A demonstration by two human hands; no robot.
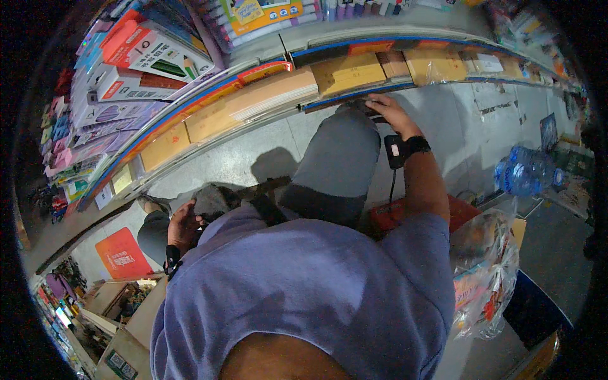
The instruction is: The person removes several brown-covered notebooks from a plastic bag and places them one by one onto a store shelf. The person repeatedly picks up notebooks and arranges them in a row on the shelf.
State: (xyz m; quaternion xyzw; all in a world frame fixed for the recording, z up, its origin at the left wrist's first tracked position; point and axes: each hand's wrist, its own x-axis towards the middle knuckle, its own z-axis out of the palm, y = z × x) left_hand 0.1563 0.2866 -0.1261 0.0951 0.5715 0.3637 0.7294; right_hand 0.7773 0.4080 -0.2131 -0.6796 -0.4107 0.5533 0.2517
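At the left, my left hand (181, 225) is beside a bunched dark grey fabric (213, 202), its fingers partly curled. Whether it grips anything cannot be made out. My right hand (392, 113) reaches past the grey-clad knee (349, 123), fingertips by a dark thing too unclear to name, near the lower shelf edge. A black band circles each wrist; on the right one sits a small black device (394, 151) with a cable hanging down. Ahead, a low shelf holds brown paper packs (349, 73) and a stack of pale paper (270, 95).
Boxed stationery (156, 54) is piled on the upper left shelf. A large clear blue water bottle (527, 171) and a filled clear plastic bag (489, 280) are at the right. A red-orange sheet (123, 254) lies lower left, near an open cardboard box (142, 304).
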